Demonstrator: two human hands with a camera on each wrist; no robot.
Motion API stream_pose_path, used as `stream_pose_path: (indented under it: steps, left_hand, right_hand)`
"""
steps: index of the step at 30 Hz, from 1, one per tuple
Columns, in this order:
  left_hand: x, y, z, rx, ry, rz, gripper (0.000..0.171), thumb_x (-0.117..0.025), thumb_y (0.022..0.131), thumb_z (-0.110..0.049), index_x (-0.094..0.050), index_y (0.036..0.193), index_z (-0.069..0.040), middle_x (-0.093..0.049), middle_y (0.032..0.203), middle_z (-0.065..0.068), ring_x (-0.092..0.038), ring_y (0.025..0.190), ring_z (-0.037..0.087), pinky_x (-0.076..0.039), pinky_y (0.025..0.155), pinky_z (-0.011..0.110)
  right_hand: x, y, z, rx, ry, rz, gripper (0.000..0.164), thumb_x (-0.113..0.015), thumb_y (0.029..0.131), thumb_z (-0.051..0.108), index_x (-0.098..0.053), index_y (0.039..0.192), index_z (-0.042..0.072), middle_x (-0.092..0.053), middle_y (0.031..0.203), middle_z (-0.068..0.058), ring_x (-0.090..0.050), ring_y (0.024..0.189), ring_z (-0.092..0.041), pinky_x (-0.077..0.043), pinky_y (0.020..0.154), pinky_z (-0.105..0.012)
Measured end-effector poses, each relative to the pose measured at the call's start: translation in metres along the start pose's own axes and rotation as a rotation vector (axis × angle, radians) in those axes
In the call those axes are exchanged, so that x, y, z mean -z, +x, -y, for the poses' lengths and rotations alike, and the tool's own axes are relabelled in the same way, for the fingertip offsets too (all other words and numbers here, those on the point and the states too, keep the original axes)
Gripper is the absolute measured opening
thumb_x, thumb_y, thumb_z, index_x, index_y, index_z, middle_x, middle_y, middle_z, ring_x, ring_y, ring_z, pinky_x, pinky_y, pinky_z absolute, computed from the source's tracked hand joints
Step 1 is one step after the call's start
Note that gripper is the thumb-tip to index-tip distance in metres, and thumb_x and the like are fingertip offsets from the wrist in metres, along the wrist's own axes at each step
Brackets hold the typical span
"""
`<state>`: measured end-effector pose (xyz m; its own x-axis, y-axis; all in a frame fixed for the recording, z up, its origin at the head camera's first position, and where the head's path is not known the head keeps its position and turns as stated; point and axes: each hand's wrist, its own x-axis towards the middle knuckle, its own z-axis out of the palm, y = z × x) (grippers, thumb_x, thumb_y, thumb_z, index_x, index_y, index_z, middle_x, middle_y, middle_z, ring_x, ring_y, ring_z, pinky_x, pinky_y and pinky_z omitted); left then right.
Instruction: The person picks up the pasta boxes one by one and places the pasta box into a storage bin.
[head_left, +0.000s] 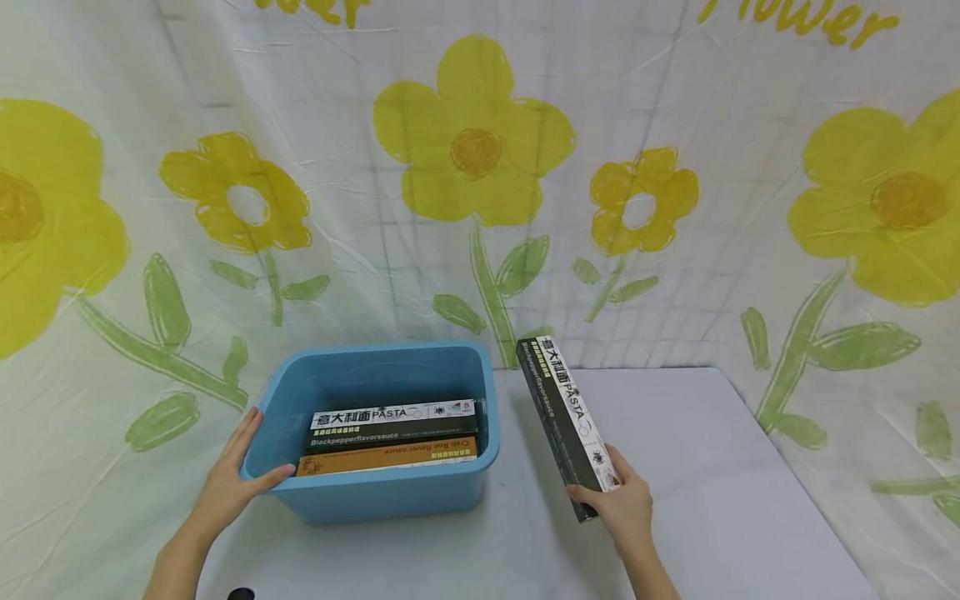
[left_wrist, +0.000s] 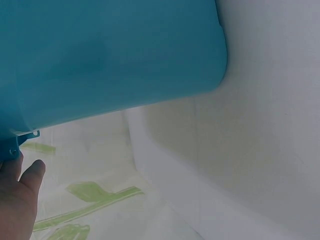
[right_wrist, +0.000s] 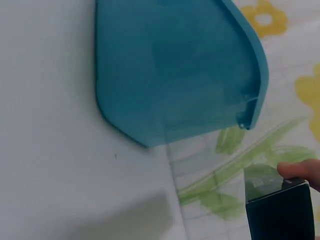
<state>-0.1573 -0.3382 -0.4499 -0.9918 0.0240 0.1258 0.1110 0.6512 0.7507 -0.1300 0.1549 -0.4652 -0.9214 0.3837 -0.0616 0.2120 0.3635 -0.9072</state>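
Observation:
Gripped at its near end by my right hand, a long black-and-white pasta box slants above the table, right of the blue bin. My left hand holds the bin's rim at the left front corner, its thumb over the front edge. Inside the bin lie another black-and-white pasta box and an orange crab roe sauce box. The left wrist view shows the left fingers at the bin's rim. In the right wrist view, the held box's dark end appears below the right fingers.
The white table extends right of the bin. Behind it hangs a white sheet with painted yellow flowers. A small black round object shows at the bottom edge, near the left forearm.

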Motion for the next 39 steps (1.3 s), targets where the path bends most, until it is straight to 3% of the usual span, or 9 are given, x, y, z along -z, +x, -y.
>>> stream_pose_path:
  steps: [10, 15, 22, 26, 33, 39]
  left_hand:
    - [0.001, -0.002, 0.0, -0.014, -0.007, -0.016, 0.099, -0.07, 0.087, -0.029, -0.004, 0.156, -0.005, 0.001, 0.16, 0.024, 0.0, 0.141, 0.055, -0.013, 0.094, 0.082]
    - [0.002, -0.002, 0.0, -0.018, -0.006, -0.015, 0.099, -0.07, 0.087, -0.03, -0.003, 0.156, -0.005, 0.002, 0.16, 0.023, 0.0, 0.14, 0.055, -0.014, 0.093, 0.082]
    - [0.003, -0.001, 0.001, -0.011, -0.007, -0.005, 0.099, -0.07, 0.088, -0.028, -0.002, 0.156, -0.006, 0.004, 0.161, 0.021, 0.001, 0.141, 0.055, -0.014, 0.093, 0.082]
    - [0.003, -0.002, 0.001, -0.005, -0.006, 0.002, 0.099, -0.069, 0.088, -0.029, -0.001, 0.156, -0.007, 0.005, 0.161, 0.02, 0.001, 0.141, 0.055, -0.015, 0.093, 0.082]
    - [0.002, -0.001, 0.0, -0.005, 0.001, 0.007, 0.099, -0.07, 0.088, -0.03, -0.002, 0.156, -0.006, 0.004, 0.161, 0.021, 0.0, 0.14, 0.055, -0.015, 0.093, 0.082]
    - [0.0, -0.001, 0.0, -0.013, 0.009, -0.004, 0.1, -0.07, 0.086, -0.03, -0.004, 0.156, -0.005, 0.002, 0.16, 0.023, -0.002, 0.14, 0.056, -0.015, 0.093, 0.082]
  right_hand:
    - [0.014, 0.0, 0.019, 0.063, -0.024, 0.031, 0.096, -0.09, 0.059, 0.008, -0.045, 0.143, -0.002, -0.05, 0.137, -0.029, -0.054, 0.108, -0.032, -0.046, 0.082, -0.035]
    - [0.018, 0.005, 0.026, 0.081, -0.011, 0.089, 0.095, -0.09, 0.059, 0.007, -0.045, 0.143, -0.002, -0.049, 0.138, -0.028, -0.053, 0.113, -0.033, -0.045, 0.086, -0.035]
    - [0.032, 0.023, 0.034, 0.103, 0.12, 0.282, 0.089, -0.086, 0.063, -0.002, -0.046, 0.142, -0.003, -0.05, 0.138, -0.025, -0.053, 0.106, -0.024, -0.049, 0.08, -0.026]
    - [0.04, 0.038, 0.041, 0.18, 0.146, 0.412, 0.086, -0.084, 0.064, -0.003, -0.046, 0.141, -0.005, -0.051, 0.135, -0.026, -0.054, 0.102, -0.019, -0.051, 0.078, -0.027]
    - [0.05, 0.073, 0.049, 0.343, 0.091, 0.678, 0.088, -0.086, 0.065, 0.004, -0.045, 0.141, -0.006, -0.049, 0.135, -0.029, -0.055, 0.101, -0.025, -0.054, 0.077, -0.033]
    - [0.051, 0.095, 0.065, 0.431, 0.018, 0.822, 0.087, -0.086, 0.065, 0.005, -0.046, 0.141, -0.005, -0.053, 0.134, -0.026, -0.055, 0.102, -0.025, -0.054, 0.077, -0.034]
